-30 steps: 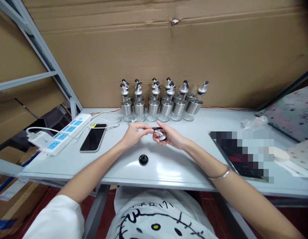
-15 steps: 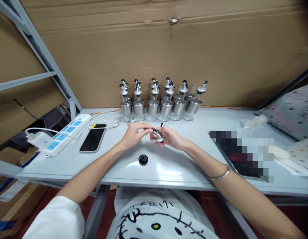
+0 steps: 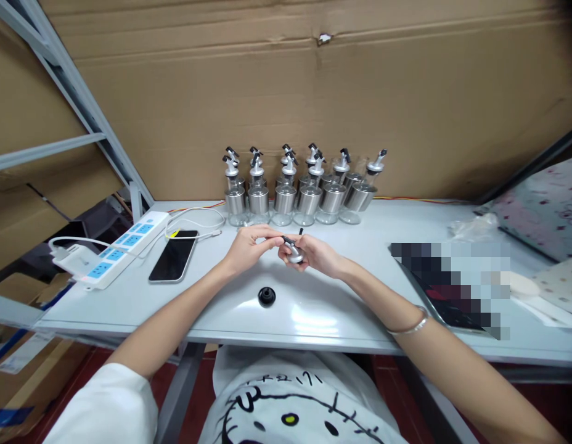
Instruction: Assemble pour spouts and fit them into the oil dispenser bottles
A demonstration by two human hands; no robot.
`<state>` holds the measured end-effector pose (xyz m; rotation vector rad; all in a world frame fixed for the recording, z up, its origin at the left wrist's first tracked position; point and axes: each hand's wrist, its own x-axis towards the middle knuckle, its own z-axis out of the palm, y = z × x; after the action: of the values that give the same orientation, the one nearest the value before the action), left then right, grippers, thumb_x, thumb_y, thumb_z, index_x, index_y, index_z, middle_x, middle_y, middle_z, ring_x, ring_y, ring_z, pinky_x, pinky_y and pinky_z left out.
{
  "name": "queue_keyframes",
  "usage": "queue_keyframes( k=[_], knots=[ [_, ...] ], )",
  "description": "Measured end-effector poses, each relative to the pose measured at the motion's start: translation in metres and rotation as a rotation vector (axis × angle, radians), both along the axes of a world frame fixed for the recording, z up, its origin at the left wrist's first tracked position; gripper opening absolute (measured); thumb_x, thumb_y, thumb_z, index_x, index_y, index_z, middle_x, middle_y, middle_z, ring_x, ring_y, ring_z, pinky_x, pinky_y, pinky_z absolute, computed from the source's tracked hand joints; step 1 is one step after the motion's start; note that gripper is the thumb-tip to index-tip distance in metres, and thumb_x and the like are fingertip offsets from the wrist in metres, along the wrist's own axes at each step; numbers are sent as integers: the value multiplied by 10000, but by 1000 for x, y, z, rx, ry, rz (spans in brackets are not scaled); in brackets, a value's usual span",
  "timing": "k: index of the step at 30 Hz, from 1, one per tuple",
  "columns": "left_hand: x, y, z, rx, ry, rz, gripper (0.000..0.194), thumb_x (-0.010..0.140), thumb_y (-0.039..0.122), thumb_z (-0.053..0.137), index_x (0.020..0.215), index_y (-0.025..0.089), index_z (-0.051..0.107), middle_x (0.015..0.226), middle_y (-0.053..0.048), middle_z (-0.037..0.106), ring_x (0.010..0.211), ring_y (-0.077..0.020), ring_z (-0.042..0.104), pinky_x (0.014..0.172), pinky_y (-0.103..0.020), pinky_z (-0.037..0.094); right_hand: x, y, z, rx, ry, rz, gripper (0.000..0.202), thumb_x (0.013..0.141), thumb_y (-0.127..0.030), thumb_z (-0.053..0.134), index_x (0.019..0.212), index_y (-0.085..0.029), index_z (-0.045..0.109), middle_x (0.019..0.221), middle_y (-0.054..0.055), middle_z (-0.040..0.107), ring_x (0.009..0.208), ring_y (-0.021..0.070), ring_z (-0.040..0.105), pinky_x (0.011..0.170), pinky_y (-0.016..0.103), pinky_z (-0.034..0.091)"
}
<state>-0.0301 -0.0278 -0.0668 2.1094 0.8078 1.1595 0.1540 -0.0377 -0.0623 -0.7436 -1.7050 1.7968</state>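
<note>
My right hand is closed around a silver pourer top with black parts, held above the middle of the table. From the left, my left hand pinches the black lever of that top between thumb and fingers. Nearer the table's front edge lies a round black stopper, touched by neither hand. Behind my hands stand several glass bottles with steel sleeves, most of them with silver and black pourer tops.
At the left lie a white power strip, a white cable and a phone. On the right are a blurred-out dark flat object and crumpled clear plastic. Cardboard rises behind the table.
</note>
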Motion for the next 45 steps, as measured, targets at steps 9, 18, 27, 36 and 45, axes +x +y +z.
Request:
queue_keyframes(
  k=[9,18,27,36,45],
  knots=[
    [-1,1,1,59,60,14,179,827,255,622,953,193,732,920,-65,689,847,-162,626,787,-279,467,3,0,2,50,-125,-31,234,749,-410,326,762,-195,417,717,3,441,530,101,335,450,219,237],
    [0,0,1,84,75,4,154,838,240,605,877,176,740,840,-53,680,779,-145,615,726,-257,459,5,3,-4,101,-207,-64,304,811,-403,303,793,-172,500,700,13,467,564,106,372,460,209,283],
    [1,-1,1,165,35,246,147,822,245,604,807,155,719,705,-29,641,668,-128,579,599,-229,432,1,-1,2,137,-90,-178,361,768,-519,568,717,-166,508,545,-28,476,477,79,397,423,207,233],
    [-1,1,2,176,93,243,157,832,281,606,849,156,699,737,-27,631,708,-130,580,599,-220,433,4,3,2,132,-1,-296,211,780,-365,557,729,-162,578,447,-47,457,408,75,339,427,229,200],
    [-2,4,1,181,83,144,195,856,274,600,996,186,704,913,-50,682,826,-141,615,749,-255,469,6,3,4,179,-54,-278,161,753,-301,523,698,-160,579,434,-51,449,413,72,339,423,219,218]
  ],
)
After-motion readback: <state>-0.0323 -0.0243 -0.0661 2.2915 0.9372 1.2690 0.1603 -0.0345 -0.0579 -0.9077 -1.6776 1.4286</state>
